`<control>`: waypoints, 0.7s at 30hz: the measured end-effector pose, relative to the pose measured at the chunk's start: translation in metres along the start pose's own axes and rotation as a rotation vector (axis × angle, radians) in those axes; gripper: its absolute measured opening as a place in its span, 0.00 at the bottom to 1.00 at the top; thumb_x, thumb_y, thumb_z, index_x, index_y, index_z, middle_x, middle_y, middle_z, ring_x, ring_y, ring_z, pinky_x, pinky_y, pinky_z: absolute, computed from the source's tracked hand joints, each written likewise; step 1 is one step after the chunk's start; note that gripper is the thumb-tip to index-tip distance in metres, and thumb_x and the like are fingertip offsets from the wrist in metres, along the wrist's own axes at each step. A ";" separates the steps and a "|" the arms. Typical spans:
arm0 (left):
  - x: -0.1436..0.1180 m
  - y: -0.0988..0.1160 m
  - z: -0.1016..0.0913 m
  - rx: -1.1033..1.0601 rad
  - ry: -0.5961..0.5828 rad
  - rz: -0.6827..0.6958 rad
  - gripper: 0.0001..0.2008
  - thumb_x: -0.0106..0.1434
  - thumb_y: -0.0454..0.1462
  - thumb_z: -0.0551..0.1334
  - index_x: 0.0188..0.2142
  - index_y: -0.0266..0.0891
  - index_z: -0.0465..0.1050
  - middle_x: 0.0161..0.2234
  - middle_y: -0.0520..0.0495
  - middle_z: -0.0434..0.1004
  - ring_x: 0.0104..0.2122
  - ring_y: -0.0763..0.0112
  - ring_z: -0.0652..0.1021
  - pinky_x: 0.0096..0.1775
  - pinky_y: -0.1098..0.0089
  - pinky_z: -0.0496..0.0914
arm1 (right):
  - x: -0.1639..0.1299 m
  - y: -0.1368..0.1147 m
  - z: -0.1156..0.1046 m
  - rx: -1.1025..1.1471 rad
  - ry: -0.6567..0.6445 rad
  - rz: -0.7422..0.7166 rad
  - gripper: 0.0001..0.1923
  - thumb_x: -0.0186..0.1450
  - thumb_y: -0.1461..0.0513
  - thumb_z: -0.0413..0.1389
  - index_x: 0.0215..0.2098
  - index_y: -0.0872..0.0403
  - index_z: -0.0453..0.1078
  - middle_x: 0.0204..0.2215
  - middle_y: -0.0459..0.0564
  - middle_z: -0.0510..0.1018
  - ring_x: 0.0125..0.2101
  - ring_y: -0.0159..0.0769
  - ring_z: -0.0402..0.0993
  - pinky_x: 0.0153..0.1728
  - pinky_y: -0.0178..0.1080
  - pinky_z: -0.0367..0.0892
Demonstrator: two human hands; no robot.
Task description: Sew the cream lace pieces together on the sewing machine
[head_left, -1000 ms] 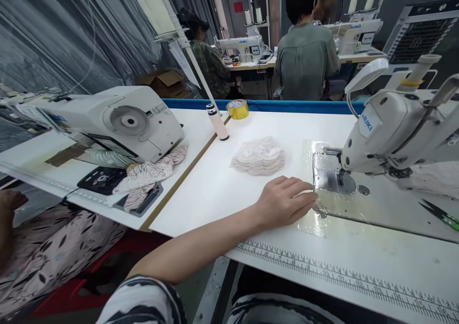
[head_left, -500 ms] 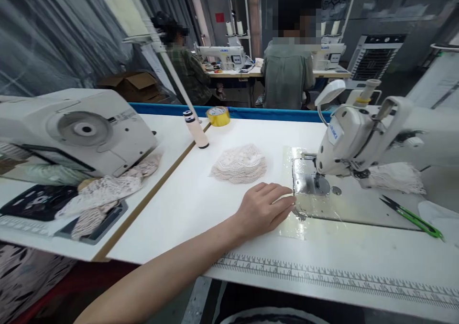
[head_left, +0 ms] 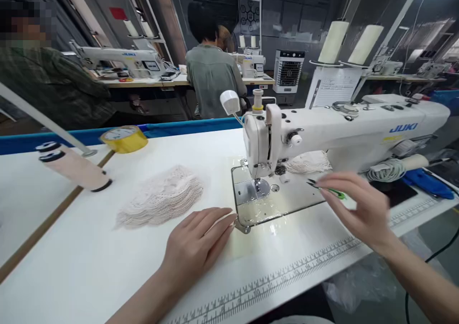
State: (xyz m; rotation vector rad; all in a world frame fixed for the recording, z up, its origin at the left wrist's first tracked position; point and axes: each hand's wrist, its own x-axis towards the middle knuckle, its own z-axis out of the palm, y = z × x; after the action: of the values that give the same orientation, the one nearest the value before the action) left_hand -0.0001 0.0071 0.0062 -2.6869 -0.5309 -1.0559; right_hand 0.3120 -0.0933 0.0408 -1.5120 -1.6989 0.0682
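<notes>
My left hand (head_left: 201, 240) lies on the white table at the left edge of the sewing machine's metal plate (head_left: 256, 204), fingers stretched out and close together. I see nothing held in it. My right hand (head_left: 362, 209), blurred by motion, is over the green-handled thread snips (head_left: 337, 193), right of the needle area. Its thumb and fingers look apart, and the snips show behind them with their dark blades pointing left. To the left of my left hand sits a stack of pale lace pieces (head_left: 165, 199). More lace (head_left: 310, 162) lies behind the machine head.
The white sewing machine (head_left: 344, 128) spans the right side. A yellow tape roll (head_left: 125, 138) and pale thread spools (head_left: 75, 168) stand at the left. A printed ruler (head_left: 272, 283) runs along the front edge. Two people sit beyond the blue strip (head_left: 190, 127).
The view has swung to the right. My right hand has come into view over the thread snips. My left hand stays by the machine plate's left edge.
</notes>
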 end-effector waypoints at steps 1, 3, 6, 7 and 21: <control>0.001 0.000 0.001 -0.003 -0.007 0.003 0.10 0.65 0.30 0.56 0.44 0.39 0.72 0.39 0.48 0.79 0.38 0.67 0.79 0.38 0.67 0.70 | 0.008 0.009 0.004 -0.115 -0.005 -0.044 0.09 0.67 0.58 0.52 0.42 0.49 0.71 0.43 0.52 0.75 0.46 0.42 0.70 0.47 0.46 0.65; 0.002 0.001 0.003 -0.009 -0.019 0.002 0.10 0.65 0.30 0.56 0.44 0.39 0.72 0.39 0.48 0.79 0.38 0.67 0.79 0.38 0.68 0.70 | 0.028 0.029 0.015 -0.393 -0.055 -0.100 0.10 0.68 0.60 0.49 0.43 0.51 0.71 0.44 0.53 0.75 0.46 0.43 0.70 0.44 0.43 0.65; 0.002 0.001 0.006 -0.029 -0.031 -0.023 0.10 0.65 0.30 0.56 0.44 0.40 0.73 0.39 0.48 0.79 0.38 0.67 0.78 0.37 0.68 0.70 | 0.058 0.053 0.035 -0.605 -0.141 -0.051 0.11 0.66 0.62 0.50 0.43 0.55 0.71 0.44 0.57 0.75 0.44 0.46 0.70 0.39 0.42 0.63; 0.003 0.001 0.007 -0.039 -0.033 -0.036 0.10 0.65 0.30 0.56 0.43 0.40 0.73 0.39 0.48 0.79 0.37 0.68 0.78 0.37 0.69 0.70 | 0.065 0.058 0.041 -0.621 -0.156 -0.037 0.10 0.65 0.62 0.51 0.42 0.56 0.71 0.41 0.58 0.76 0.42 0.47 0.70 0.38 0.42 0.62; 0.002 -0.001 0.008 -0.078 -0.042 -0.086 0.09 0.65 0.31 0.56 0.42 0.40 0.73 0.38 0.48 0.79 0.35 0.70 0.78 0.35 0.70 0.71 | 0.077 0.068 0.035 -0.474 -0.189 0.152 0.13 0.67 0.59 0.46 0.34 0.51 0.72 0.28 0.47 0.77 0.28 0.36 0.71 0.26 0.36 0.56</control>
State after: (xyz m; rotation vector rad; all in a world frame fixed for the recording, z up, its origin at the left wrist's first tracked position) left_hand 0.0054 0.0110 0.0016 -2.7822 -0.6311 -1.0648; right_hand 0.3513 0.0064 0.0223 -2.0391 -1.8302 -0.1246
